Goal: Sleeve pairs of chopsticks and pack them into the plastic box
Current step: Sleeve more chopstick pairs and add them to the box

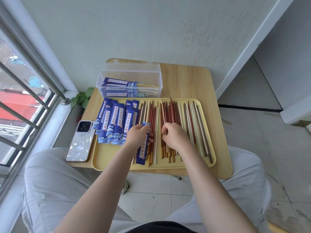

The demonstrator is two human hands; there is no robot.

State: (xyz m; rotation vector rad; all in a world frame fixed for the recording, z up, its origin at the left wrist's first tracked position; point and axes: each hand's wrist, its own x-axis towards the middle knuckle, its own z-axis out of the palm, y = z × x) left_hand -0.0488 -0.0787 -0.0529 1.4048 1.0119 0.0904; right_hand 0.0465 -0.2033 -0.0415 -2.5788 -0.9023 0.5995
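At frame centre, over the tray (107, 158), the left hand (137, 136) pinches 1 blue sleeve (143, 152) while the right hand (174, 136) pinches chopsticks (168, 115).

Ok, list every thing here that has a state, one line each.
plastic box: lid open, several sleeved pairs inside.
blue sleeve: held by the left hand over the tray.
sleeve pile: lying on the tray's left.
loose chopsticks: unsleeved, spread on the tray.
right hand: fingers curled on red chopsticks.
phone: face down.
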